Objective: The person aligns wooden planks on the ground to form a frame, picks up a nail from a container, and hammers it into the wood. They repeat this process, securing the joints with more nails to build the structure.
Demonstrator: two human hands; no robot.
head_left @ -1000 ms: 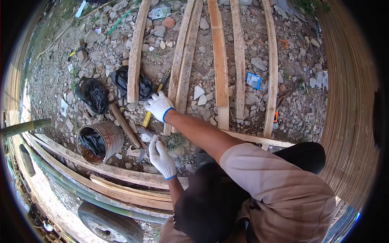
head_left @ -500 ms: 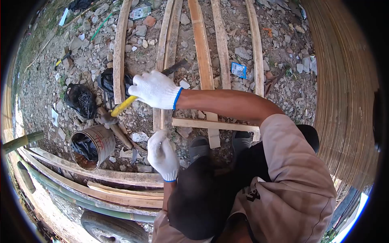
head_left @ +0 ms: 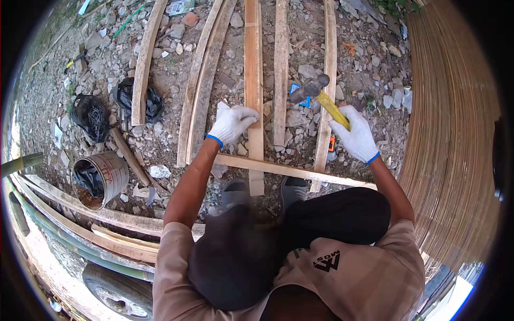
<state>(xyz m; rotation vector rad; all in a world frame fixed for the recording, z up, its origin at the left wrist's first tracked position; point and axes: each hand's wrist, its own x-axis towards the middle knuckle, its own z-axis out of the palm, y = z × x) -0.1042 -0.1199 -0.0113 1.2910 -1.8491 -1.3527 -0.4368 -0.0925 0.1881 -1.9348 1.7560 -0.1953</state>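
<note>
Both my hands wear white gloves with blue cuffs. My right hand is wrapped round the yellow handle of a hammer, whose dark head is raised at the upper left of the hand. My left hand is pinched over the left edge of the reddish wooden strip; what its fingers hold is too small to make out. A cross strip lies over the lower ends of several long strips, just above my sandalled feet.
At the left are a bucket with black plastic inside, a black bag of nails and another black bag. A slatted bamboo panel stands at the right. An orange tape measure lies by the right strip.
The hammer has swung from the left to the right in my right hand, its head now raised. My left hand has moved up onto the reddish strip. The view has shifted slightly.
</note>
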